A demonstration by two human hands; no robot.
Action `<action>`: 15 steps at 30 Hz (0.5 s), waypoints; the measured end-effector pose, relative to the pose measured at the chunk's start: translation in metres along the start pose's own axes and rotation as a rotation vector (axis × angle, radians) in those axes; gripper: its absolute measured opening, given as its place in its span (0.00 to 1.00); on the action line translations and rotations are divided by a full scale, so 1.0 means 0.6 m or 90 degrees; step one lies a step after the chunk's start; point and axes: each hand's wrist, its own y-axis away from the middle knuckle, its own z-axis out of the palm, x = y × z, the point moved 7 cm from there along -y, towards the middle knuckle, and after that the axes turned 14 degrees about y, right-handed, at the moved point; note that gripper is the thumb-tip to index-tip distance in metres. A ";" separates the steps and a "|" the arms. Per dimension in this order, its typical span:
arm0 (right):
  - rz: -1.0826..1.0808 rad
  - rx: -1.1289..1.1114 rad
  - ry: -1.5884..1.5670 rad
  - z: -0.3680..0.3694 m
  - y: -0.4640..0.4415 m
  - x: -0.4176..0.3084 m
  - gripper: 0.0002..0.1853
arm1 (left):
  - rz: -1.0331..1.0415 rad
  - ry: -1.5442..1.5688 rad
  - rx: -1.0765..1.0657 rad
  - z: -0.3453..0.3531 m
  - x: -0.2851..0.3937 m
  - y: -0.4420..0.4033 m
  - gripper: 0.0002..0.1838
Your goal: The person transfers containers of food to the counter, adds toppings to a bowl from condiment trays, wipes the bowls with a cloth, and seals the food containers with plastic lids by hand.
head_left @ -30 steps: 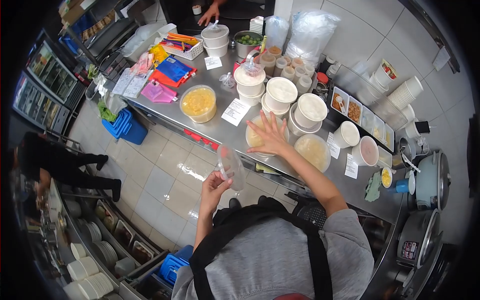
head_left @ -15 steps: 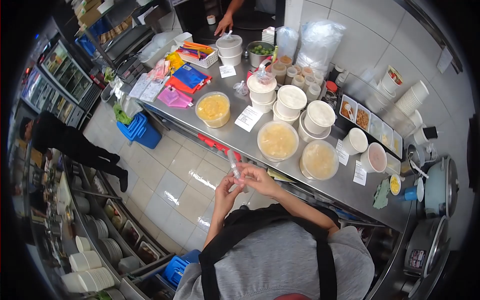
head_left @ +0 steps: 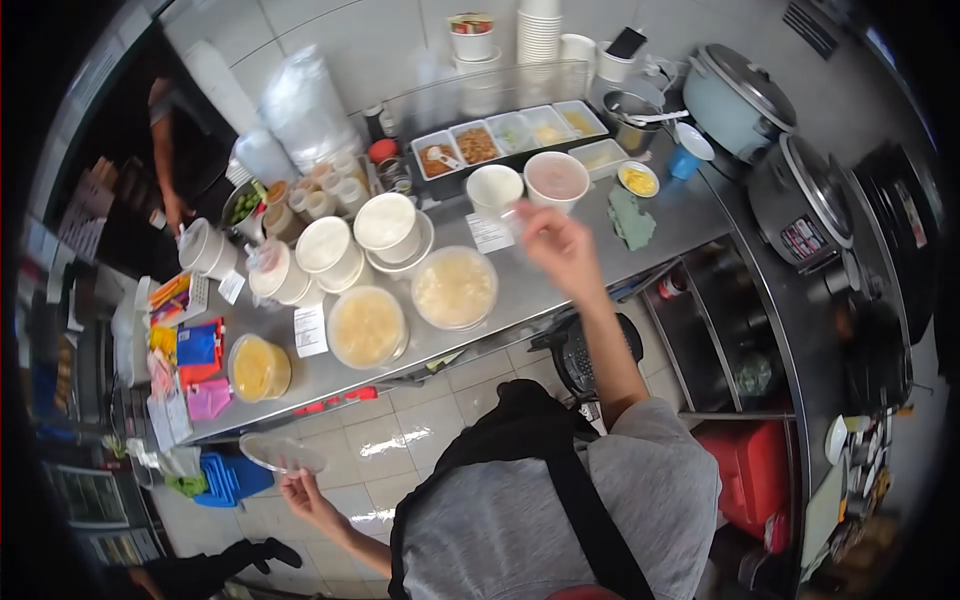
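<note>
My left hand (head_left: 308,497) is low over the floor at the left, pinching a round clear plastic lid (head_left: 283,455) by its edge. Out over the counter, my right hand (head_left: 560,250) is blurred by motion, its fingers drawn together by the white paper bowl (head_left: 494,188) and the bowl with pinkish contents (head_left: 556,180). Something faint and see-through shows at those fingertips; I cannot make it out. Two clear tubs of pale soup-like food (head_left: 455,287) (head_left: 367,327) stand near the counter's front edge, with a yellower tub (head_left: 260,368) farther left.
Lidded white tubs (head_left: 387,226) stand stacked behind the clear ones. A topping tray (head_left: 500,140) lines the back. Rice cookers (head_left: 742,95) are at the right. Printed slips (head_left: 311,330) lie on the counter (head_left: 560,305). Another person's arm (head_left: 163,150) reaches in at the back left.
My hands, together at the clear plastic before, have parted. The left holds a lid lower left; the right has swung over the counter toward the bowls. My view has turned right.
</note>
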 end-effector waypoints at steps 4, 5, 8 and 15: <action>0.103 0.206 0.638 -0.151 0.018 0.138 0.14 | 0.082 -0.331 0.016 0.014 0.022 -0.040 0.07; 0.135 0.165 0.700 -0.167 0.034 0.227 0.20 | 0.056 -0.418 0.069 0.038 0.045 -0.048 0.08; 0.161 -0.042 0.856 -0.143 0.074 0.347 0.19 | 0.287 -0.621 0.022 0.051 0.052 -0.084 0.10; 0.043 -0.085 0.906 -0.110 0.107 0.393 0.13 | 0.227 -0.763 -0.023 0.044 -0.014 -0.216 0.13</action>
